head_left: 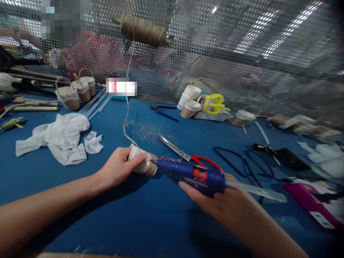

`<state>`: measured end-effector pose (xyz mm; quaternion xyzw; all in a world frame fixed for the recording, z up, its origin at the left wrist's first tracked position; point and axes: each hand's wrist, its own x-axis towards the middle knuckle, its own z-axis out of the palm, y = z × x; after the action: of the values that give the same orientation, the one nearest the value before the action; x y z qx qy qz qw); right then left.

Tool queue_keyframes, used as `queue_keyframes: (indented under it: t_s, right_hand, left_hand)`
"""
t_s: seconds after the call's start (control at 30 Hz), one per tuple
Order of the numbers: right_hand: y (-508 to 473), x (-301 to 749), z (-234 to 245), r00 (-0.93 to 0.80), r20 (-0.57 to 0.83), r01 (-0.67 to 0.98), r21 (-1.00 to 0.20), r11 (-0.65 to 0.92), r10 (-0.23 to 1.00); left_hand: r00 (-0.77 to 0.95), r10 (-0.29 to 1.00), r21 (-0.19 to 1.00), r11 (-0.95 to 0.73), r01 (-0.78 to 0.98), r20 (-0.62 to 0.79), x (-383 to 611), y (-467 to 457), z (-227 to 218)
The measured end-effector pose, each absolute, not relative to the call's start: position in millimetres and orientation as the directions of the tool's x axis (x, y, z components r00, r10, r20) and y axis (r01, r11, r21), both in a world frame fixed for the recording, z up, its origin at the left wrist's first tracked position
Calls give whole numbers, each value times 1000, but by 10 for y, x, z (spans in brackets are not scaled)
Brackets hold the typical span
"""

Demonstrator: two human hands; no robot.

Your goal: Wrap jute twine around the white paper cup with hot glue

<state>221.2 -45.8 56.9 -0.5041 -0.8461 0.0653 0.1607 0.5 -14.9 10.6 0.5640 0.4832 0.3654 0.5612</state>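
My left hand (pixel 119 166) is closed round a small paper cup (pixel 141 163) lying on its side, part wrapped in jute twine. A strand of twine (pixel 128 93) runs up from the cup to a spool (pixel 142 31) mounted on the mesh screen. My right hand (pixel 215 202) grips a blue hot glue gun (pixel 192 175) with an orange trigger. Its nozzle touches the cup's wrapped end, and a clear glue stick (pixel 258 191) juts out of its back.
Red-handled scissors (pixel 185 154) lie just beyond the gun on the blue table (pixel 139 218). White lace scraps (pixel 60 138) sit at left, finished little baskets (pixel 71 95) at far left, stacked cups (pixel 189 98) and pliers (pixel 163 111) behind, black cables (pixel 242 163) at right.
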Motion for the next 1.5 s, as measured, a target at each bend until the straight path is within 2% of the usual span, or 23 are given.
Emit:
queue_keyframes:
  t_s: [0.1, 0.2, 0.4, 0.6, 0.83, 1.03, 1.13, 1.23, 1.4, 1.5]
  right_hand:
    - [-466, 2222, 547, -437, 164, 817, -339, 467, 884]
    - [-470, 2219, 553, -455, 156, 815, -323, 481, 877]
    - [-448, 2292, 517, -537, 165, 793, -237, 562, 827]
    - [-458, 2268, 488, -595, 337, 769, -26, 638, 730]
    - [-470, 2199, 565, -542, 200, 810, -136, 571, 816]
    - [-455, 2216, 544, -596, 349, 755, -61, 653, 723]
    - [-459, 2192, 586, -613, 349, 742, -54, 668, 709]
    - [-462, 2169, 648, -607, 275, 761, -71, 645, 746]
    - [-459, 2162, 669, -650, 274, 740, 18, 672, 708]
    - [-477, 2177, 607, -586, 281, 781, -55, 622, 760]
  left_hand:
    - [260, 958, 988, 92, 121, -121, 1, -153, 99]
    - [244, 961, 987, 103, 123, -130, -1, -146, 84]
    - [240, 958, 981, 123, 153, -157, 8, -143, 95]
    - [253, 953, 983, 143, 112, -167, 11, -151, 138]
    - [199, 965, 979, 145, 146, -173, 15, -141, 131]
    - [241, 955, 982, 152, 109, -174, 24, -141, 131]
    - [251, 952, 983, 151, 106, -174, 24, -141, 131]
    - [214, 963, 979, 131, 154, -163, 17, -138, 120]
    - [219, 962, 981, 131, 141, -160, 10, -137, 109]
    - [210, 963, 979, 136, 152, -166, 20, -136, 113]
